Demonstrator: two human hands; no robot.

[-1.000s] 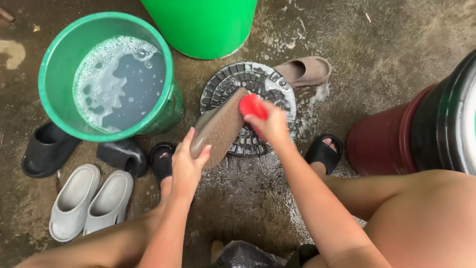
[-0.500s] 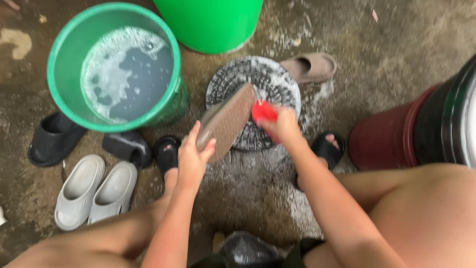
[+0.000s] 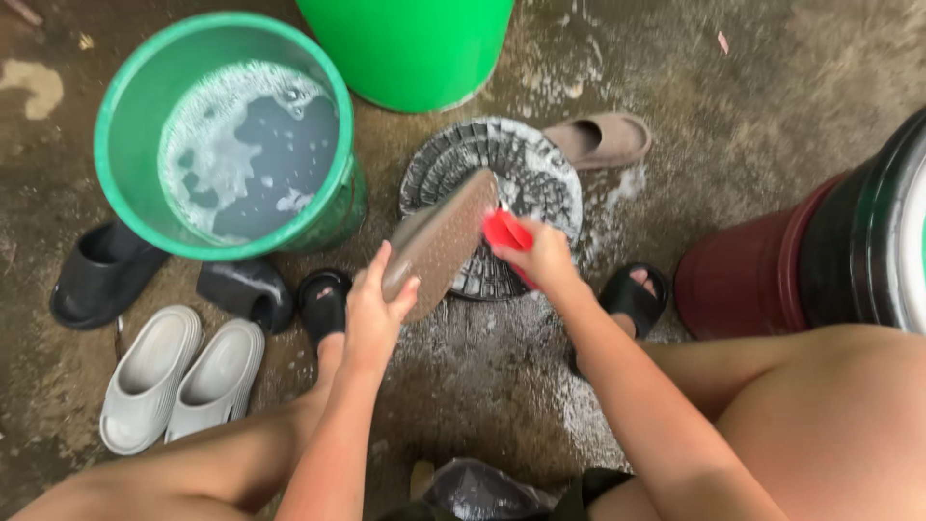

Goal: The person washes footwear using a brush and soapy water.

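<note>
1. Left hand (image 3: 371, 314) clasping the heel of a tan slipper (image 3: 439, 241), sole up, over a round drain cover (image 3: 540, 178).
2. Right hand (image 3: 540, 256) clenched on a red brush (image 3: 503, 232), touching the slipper's edge.
3. Probably light, flexible, soapy-slick; best pinched across the heel.

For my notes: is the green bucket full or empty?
Partly full: the green bucket holds grey water with white foam, and its inner wall shows above the surface.

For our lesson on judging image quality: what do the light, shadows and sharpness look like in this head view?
Head view: soft, even daylight with no hard shadows; faint sheen on the wet floor; the green bucket is fairly sharp, while the right hand and red brush are slightly blurred.
</note>
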